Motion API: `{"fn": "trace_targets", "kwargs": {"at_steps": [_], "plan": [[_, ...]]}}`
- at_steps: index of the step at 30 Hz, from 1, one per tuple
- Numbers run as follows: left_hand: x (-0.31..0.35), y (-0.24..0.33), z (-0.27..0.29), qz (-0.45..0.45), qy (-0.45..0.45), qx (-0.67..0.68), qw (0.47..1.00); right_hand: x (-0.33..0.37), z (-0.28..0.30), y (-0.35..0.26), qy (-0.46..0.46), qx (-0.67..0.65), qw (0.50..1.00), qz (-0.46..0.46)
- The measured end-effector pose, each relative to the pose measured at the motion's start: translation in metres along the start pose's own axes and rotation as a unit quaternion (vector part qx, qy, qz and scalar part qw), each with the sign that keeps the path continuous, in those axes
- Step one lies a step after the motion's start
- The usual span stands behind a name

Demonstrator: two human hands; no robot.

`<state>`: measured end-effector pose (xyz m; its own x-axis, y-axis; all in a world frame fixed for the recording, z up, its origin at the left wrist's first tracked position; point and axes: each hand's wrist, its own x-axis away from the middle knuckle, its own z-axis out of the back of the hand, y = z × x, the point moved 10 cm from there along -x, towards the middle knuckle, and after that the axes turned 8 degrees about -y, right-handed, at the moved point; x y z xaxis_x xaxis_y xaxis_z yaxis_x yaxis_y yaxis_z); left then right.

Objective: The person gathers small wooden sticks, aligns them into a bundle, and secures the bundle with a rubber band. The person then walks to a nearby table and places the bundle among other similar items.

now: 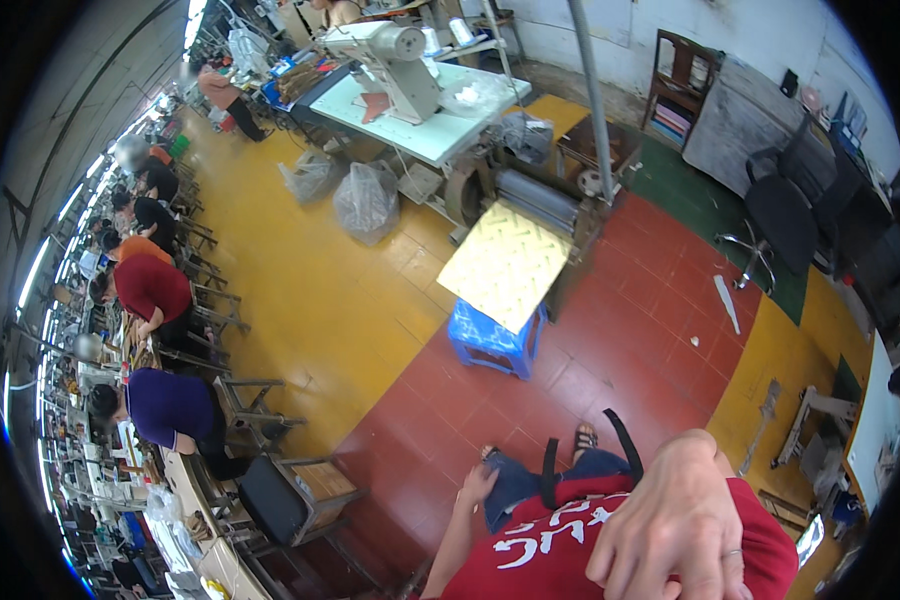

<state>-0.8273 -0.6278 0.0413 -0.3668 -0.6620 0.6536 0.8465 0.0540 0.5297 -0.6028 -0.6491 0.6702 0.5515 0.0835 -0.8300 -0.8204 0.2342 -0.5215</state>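
My left hand (478,487) hangs low at my side, beside the blue denim (510,485) on my thigh. Its fingers look loosely stretched, with nothing seen in them. Close to the camera, my right hand (675,520) is raised in front of my red shirt (530,560) with white lettering. The fingers of this hand are bent and pressed together, a ring on one of them. Their tips are hidden, so what they hold, if anything, does not show. Two black straps (625,445) stick out past the shirt's front.
Ahead, a patterned yellow sheet (510,262) slopes from a roller machine (535,200) over a blue plastic stool (498,335). Behind stands a sewing machine (395,75) on a pale table (445,130). Chairs (275,500) and seated workers line the left; an office chair (785,205) is right.
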Motion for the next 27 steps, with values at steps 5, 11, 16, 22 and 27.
{"fn": "trace_targets", "kwargs": {"at_steps": [5, 11, 16, 22, 27], "plan": [[0.074, -0.214, -0.017, 0.358, -0.159, 0.109, 0.914, 0.021, 0.061, 0.120, -0.026, -0.109, 0.974, -0.196], [0.025, -0.312, 0.066, 0.313, -0.098, 0.121, 0.937, -0.028, 0.155, 0.257, 0.153, 0.051, 0.985, -0.066], [-0.063, -0.299, 0.243, 0.244, 0.110, 0.290, 0.919, -0.081, 0.220, 0.333, 0.066, -0.068, 0.994, -0.048], [-0.163, -0.268, 0.443, 0.062, 0.234, 0.332, 0.911, -0.103, 0.318, 0.414, 0.038, -0.110, 0.993, -0.032], [-0.204, -0.339, 0.439, 0.194, 0.109, 0.243, 0.944, -0.094, 0.432, 0.465, 0.024, -0.140, 0.990, -0.009]]}}
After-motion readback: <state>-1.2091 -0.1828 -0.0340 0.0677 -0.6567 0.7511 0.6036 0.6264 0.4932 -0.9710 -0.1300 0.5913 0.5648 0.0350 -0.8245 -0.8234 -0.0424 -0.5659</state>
